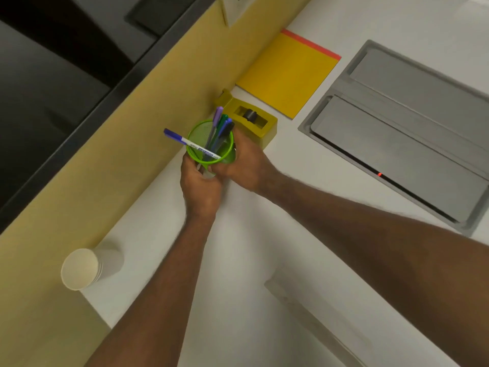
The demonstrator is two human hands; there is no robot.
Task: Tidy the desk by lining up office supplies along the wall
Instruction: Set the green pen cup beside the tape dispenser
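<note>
A green mesh pen cup [203,135] stands on the white desk close to the yellow partition wall [127,160]. Several pens [221,125] stick up in it, and a white marker with a blue cap [185,141] lies across its rim. My left hand [201,186] grips the cup's near side from below. My right hand [243,162] wraps its right side. Just beyond the cup sits a yellow tape dispenser [254,120] against the wall, and a yellow notepad with an orange edge [288,75] lies beyond that.
A stack of paper cups [87,266] lies on its side by the wall at lower left. A grey recessed cable tray [407,128] is set into the desk at right. A white object [238,9] hangs on the wall at top.
</note>
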